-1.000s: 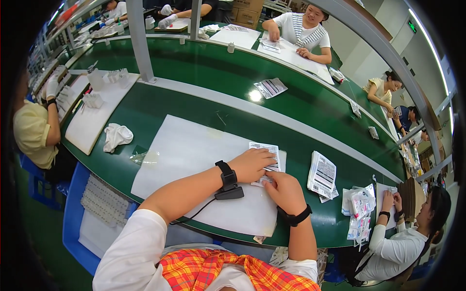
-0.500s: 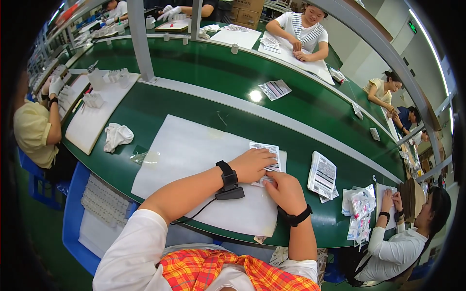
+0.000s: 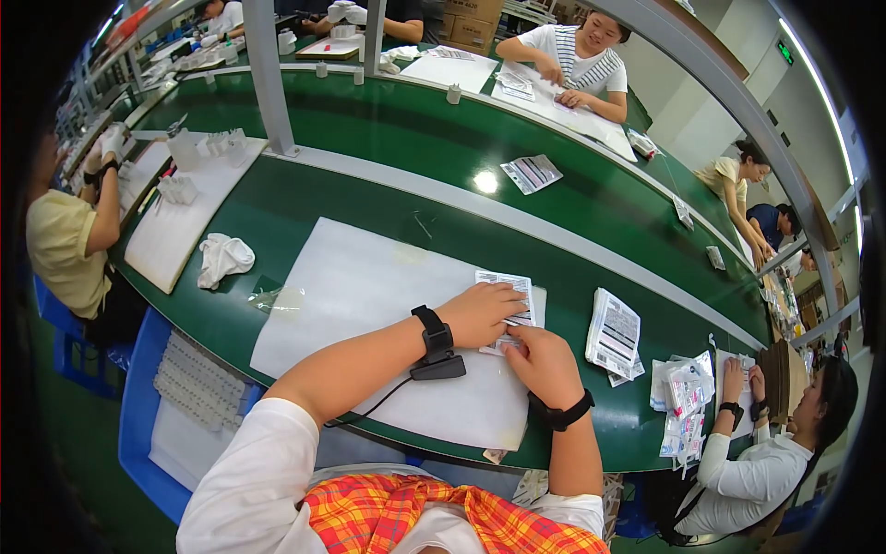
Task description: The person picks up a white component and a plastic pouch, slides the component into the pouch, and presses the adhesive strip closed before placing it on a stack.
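A flat, printed white packet lies on a white foam sheet in front of me. My left hand rests over it, palm down, with fingers stretched across its surface. At the packet's lower right edge, my right hand is bent inward, thumb and fingers closed on the edge. Both hands touch the packet and hide much of it. Right of the sheet sits a stack of similar printed packets.
A crumpled white cloth lies left of the sheet. Loose packets are piled at the right, beside a seated co-worker. Beyond a pale rail runs a green conveyor belt carrying a packet. A blue bin stands lower left.
My hands and the packet under them look unmoved. On the belt, the packet and small white pieces have shifted slightly right. Co-workers' hands have moved.
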Motion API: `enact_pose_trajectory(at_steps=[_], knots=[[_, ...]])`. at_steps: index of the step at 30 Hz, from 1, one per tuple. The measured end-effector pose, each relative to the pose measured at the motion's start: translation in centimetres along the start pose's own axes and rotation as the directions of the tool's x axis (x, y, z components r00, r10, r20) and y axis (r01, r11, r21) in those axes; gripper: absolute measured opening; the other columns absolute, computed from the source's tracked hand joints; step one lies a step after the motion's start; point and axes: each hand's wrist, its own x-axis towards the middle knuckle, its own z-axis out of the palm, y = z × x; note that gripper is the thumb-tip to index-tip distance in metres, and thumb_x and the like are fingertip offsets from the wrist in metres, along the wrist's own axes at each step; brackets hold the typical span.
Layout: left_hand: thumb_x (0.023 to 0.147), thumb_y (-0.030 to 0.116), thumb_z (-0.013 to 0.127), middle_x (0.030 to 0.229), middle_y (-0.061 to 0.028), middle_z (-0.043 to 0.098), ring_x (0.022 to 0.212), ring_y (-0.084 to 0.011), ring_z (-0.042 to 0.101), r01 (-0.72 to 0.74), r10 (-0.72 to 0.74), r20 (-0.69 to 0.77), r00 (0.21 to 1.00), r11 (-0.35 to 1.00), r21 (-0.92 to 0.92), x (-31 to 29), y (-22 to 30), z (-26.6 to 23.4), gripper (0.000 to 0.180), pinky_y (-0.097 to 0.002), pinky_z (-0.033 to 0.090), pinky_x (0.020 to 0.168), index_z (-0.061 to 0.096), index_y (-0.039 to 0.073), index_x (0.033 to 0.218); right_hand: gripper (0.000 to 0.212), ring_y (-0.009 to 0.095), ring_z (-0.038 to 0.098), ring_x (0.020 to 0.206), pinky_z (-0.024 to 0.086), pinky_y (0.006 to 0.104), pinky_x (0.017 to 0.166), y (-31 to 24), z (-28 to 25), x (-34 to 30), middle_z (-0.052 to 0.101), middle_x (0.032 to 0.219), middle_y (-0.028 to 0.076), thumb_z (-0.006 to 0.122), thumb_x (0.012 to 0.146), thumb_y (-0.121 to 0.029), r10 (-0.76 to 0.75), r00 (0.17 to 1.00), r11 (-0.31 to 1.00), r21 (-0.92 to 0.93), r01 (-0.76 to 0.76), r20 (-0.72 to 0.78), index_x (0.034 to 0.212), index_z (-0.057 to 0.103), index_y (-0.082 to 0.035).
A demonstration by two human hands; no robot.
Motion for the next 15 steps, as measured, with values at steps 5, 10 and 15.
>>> enact_pose_trajectory(at_steps=[5, 10, 15], knots=[[0.087, 0.008, 0.05, 0.146, -0.0127, 0.051, 0.14, -0.0331, 0.041, -0.002, 0.002, -0.014, 1.0, 1.0, 0.017, 0.09, -0.24, 0.39, 0.05, -0.0455, 0.03, 0.117, 0.054, 0.004, 0.137, 0.027, 0.031, 0.061, 0.065, 0.049, 0.0389, 0.063, 0.13, 0.07, -0.01, 0.063, 0.075, 0.017, 0.069, 0.084, -0.015, -0.019, 1.0, 1.0, 0.007, 0.019, -0.015, 0.105, 0.07, 0.002], [0.087, 0.008, 0.05, 0.146, -0.0125, 0.052, 0.14, -0.0329, 0.041, 0.001, -0.001, -0.015, 1.0, 1.0, 0.008, 0.04, -0.16, 0.29, 0.05, -0.0455, 0.03, 0.117, 0.054, 0.004, 0.137, 0.027, 0.031, 0.061, 0.065, 0.049, 0.039, 0.062, 0.01, -0.02, 0.0, 0.063, 0.075, 0.017, 0.069, 0.084, -0.015, -0.001, 1.0, 1.0, 0.013, 0.001, -0.006, 0.105, 0.069, 0.002], [0.087, 0.009, 0.051, 0.146, -0.0125, 0.052, 0.14, -0.033, 0.041, -0.003, 0.004, -0.02, 1.0, 1.0, 0.009, -0.01, -0.17, 0.27, 0.05, -0.0456, 0.031, 0.117, 0.054, 0.004, 0.137, 0.027, 0.031, 0.061, 0.065, 0.049, 0.0388, 0.063, 0.0, -0.04, 0.05, 0.063, 0.076, 0.017, 0.069, 0.084, -0.016, 0.011, 1.0, 1.0, 0.01, -0.011, 0.002, 0.105, 0.069, 0.002]])
